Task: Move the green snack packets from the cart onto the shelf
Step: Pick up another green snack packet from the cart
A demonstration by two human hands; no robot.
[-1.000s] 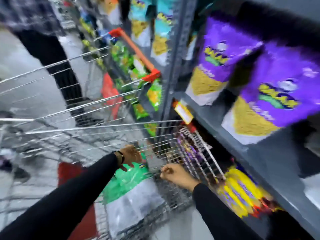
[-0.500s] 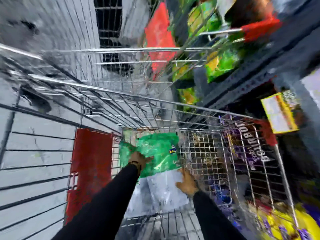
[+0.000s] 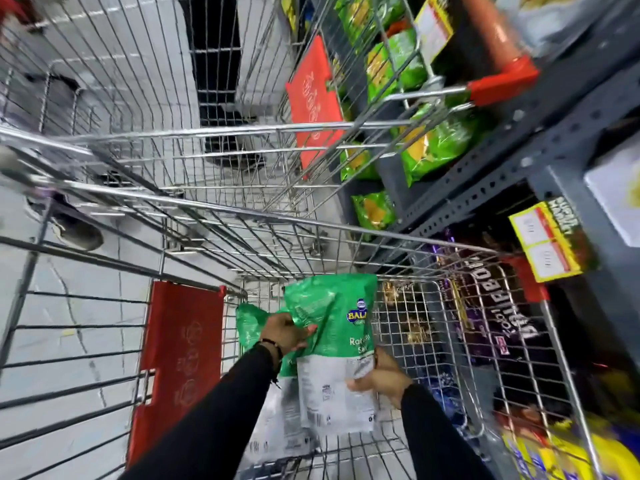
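I look down into a wire cart (image 3: 408,292). A green and white snack packet (image 3: 332,341) stands tilted inside it, above the cart's floor. My right hand (image 3: 379,379) grips its right edge at the white lower part. My left hand (image 3: 287,332) presses its left side, thumb on the green front. A second green packet (image 3: 247,323) lies behind and below my left hand, partly hidden. The grey metal shelf (image 3: 512,174) runs along the right of the cart.
A second cart (image 3: 346,126) with a red handle (image 3: 502,81) stands ahead against the shelf. Lime-green chip bags (image 3: 436,143) fill the shelf beside it. Purple packs (image 3: 485,306) and yellow price tags (image 3: 547,244) sit at right. Another person's shoe (image 3: 76,230) is on the floor at left.
The camera has tipped down into the cart. Both hands have closed on the green packet and raised it off the cart floor.
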